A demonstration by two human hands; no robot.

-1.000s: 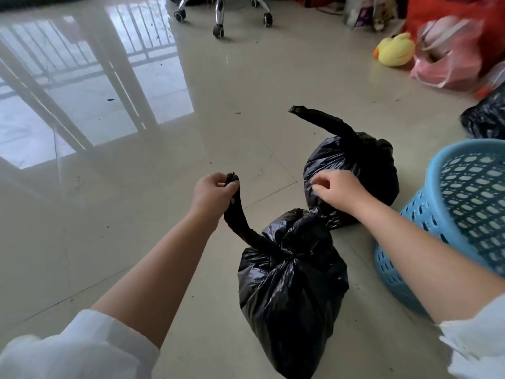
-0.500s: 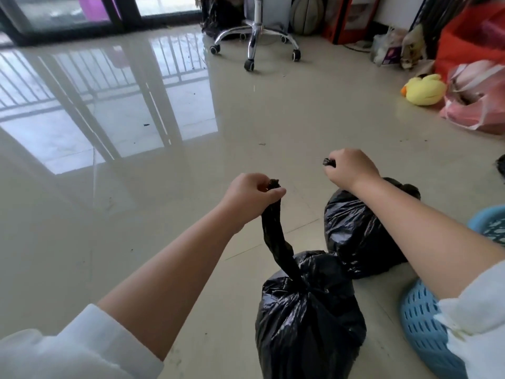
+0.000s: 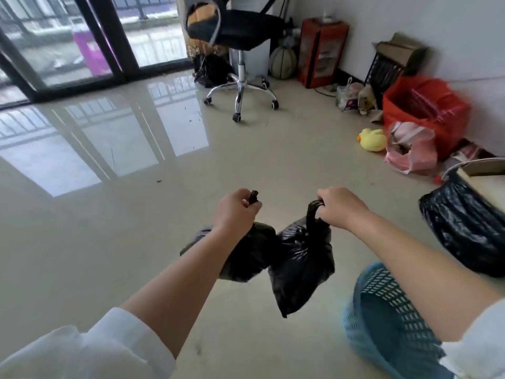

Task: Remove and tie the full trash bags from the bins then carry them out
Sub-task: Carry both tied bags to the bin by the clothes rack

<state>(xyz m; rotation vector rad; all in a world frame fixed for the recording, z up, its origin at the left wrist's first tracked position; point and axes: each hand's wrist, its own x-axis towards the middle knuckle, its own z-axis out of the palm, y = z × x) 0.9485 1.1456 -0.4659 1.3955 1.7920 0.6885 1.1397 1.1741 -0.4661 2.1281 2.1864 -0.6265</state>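
1. Sliding glass door (image 3: 90, 42) along the far left, its dark frame mirrored in the glossy floor (image 3: 136, 242).
2. White sleeve (image 3: 82, 351) at the bottom left, bare forearm reaching forward from it.
3. Left hand (image 3: 235, 212) curled into a fist round the twisted neck of the left trash bag (image 3: 251, 255) — black tip of the neck poking out above the knuckles, bag hung below the wrist, partly hidden behind the forearm.
4. Office chair (image 3: 240, 50) on a chrome wheeled base at the far middle, a ball (image 3: 282, 62) just right of it.
5. Right trash bag (image 3: 300, 263) hung clear of the floor, touching the left one at its side, lower corner pointing down.
6. Right hand (image 3: 341, 207) clenched round the knotted neck of that bag, fingers wrapped tight, a loop of black plastic showing beside the thumb.
7. Red cabinet (image 3: 319, 53) against the wall; further right a yellow duck toy (image 3: 373, 139), a pink bag (image 3: 412, 151) and a red bin (image 3: 426, 110) close together.
8. Blue mesh basket (image 3: 382, 318) at the lower right, beneath the right forearm — blurred.
9. Another black bag (image 3: 464, 228) on the floor at the far right, a box-like thing sitting in its top.
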